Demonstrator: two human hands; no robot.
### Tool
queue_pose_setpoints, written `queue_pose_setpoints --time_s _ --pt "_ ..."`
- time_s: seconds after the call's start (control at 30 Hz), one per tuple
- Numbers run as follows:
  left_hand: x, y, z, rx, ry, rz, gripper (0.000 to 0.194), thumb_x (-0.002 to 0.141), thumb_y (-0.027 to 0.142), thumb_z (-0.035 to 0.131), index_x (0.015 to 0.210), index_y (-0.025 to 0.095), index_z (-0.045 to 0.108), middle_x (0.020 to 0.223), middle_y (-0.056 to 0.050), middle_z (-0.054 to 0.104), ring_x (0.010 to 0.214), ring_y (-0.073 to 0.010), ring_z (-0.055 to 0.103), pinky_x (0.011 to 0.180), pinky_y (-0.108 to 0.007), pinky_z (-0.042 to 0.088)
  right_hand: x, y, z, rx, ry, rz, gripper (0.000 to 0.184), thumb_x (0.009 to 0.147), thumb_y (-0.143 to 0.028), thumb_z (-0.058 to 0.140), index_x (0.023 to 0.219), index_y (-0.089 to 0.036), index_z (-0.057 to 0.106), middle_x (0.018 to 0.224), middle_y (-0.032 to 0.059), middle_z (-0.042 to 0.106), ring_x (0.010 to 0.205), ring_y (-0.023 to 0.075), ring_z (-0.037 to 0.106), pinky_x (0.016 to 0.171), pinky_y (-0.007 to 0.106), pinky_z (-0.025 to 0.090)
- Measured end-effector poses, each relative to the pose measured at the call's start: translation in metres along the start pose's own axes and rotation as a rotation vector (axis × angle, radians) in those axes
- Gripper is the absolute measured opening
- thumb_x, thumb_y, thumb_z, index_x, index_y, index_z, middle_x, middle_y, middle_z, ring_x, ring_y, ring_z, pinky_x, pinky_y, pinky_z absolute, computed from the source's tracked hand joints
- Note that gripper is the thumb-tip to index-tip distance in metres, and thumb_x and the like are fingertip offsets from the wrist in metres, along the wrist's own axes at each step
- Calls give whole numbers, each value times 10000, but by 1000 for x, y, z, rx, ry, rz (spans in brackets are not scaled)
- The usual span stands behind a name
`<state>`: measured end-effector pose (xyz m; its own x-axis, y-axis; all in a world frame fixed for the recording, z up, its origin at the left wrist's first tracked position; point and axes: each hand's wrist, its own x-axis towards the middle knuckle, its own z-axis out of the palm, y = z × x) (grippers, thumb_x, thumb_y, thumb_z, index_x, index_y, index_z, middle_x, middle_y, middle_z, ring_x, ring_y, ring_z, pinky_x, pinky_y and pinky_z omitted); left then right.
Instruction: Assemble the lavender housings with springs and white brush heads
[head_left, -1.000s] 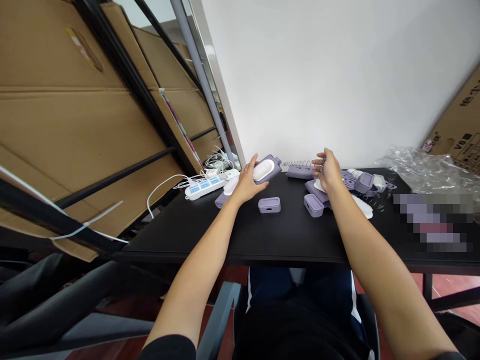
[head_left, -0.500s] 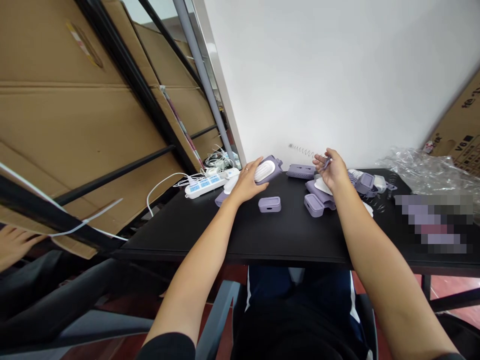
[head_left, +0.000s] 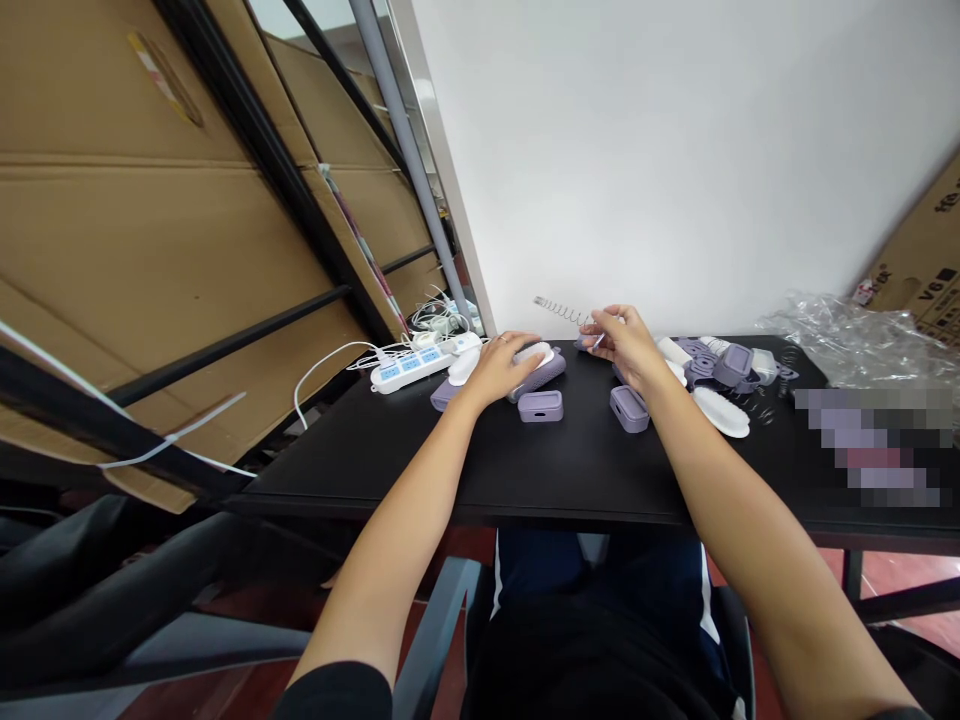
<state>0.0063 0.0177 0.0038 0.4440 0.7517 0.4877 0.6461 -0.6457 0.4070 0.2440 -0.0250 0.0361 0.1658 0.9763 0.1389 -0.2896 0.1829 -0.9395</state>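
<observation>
While the right hand [head_left: 626,345] pinches what appears to be a coil spring [head_left: 559,312] above the black table [head_left: 577,470], the left hand [head_left: 504,368] lies spread over a lilac housing [head_left: 538,375]. Should that narrow grip slip, the spring could whip loose and scatter the nearby lilac cases [head_left: 628,408].

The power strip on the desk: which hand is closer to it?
Left. The left hand sits just right of the power strip; the right hand is farther right.
</observation>
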Motion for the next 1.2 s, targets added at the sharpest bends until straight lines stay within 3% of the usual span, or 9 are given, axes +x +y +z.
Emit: queue_pose_setpoints --time_s 0.1,0.17,0.23,0.3,0.43,0.5,0.6,0.93,1.2 --pt "-4 16 -1 -37 -202 125 453 891 551 708 1283 328 741 1312 -62 712 1297 -310 579 1183 -483 371 0 1 1 -79 59 -25 267 904 -335 696 1072 -259 503 777 -53 693 571 84 629 524 169 506" --pt "-7 22 1 -12 -367 119 511 773 534 831 1236 326 771 1252 -64 741 1269 -342 595 1177 -511 372 4 0 -4 -93 138 -31 243 898 -365 686 1036 -259 517 745 -72 639 534 75 589 487 163 473" --pt "-7 24 3 -88 -452 59 510 739 505 862 1200 301 790 1223 -64 756 1213 -333 636 1147 -490 413 8 -1 -10 -70 193 -24 233 893 -385 681 990 -258 512 716 -80 599 504 75 554 462 167 452" --pt "-5 22 4 -309 -376 -30 522 788 521 820 1246 276 767 1203 -62 757 1129 -287 675 1069 -430 487 9 -4 -13 -23 206 -17 226 896 -399 674 948 -253 510 683 -76 578 484 75 526 448 169 433" --pt "3 21 -2 -918 63 -297 637 940 632 611 1426 222 630 1065 -85 729 882 -205 702 736 -311 589 4 -8 -9 52 120 -34 222 925 -401 645 857 -232 518 636 -53 568 485 75 512 467 171 438" --pt "6 23 -4 -1107 165 -410 622 990 628 522 1446 212 601 1059 -92 708 771 -172 687 576 -267 554 -1 -8 -3 50 67 -37 220 932 -382 637 832 -228 515 632 -46 581 489 76 514 475 174 443" --pt "8 29 -2 -1211 192 -473 561 1033 567 471 1452 211 587 1086 -92 693 700 -139 667 489 -237 504 -6 -2 7 8 24 -21 221 932 -364 634 817 -230 503 631 -47 591 486 76 518 472 177 435" --pt "6 32 7 -1247 164 -476 497 1041 525 479 1441 250 581 1115 -82 699 726 -139 678 522 -229 526 -12 12 19 -88 27 -49 233 935 -381 635 811 -237 501 674 -51 593 526 76 545 494 180 439" --pt "7 32 9 -1317 241 -492 401 1057 456 468 1364 239 607 981 -43 662 683 -132 667 520 -221 504 -19 14 26 -154 -31 -128 301 850 -473 703 866 -249 502 694 -67 579 552 93 561 513 211 456"
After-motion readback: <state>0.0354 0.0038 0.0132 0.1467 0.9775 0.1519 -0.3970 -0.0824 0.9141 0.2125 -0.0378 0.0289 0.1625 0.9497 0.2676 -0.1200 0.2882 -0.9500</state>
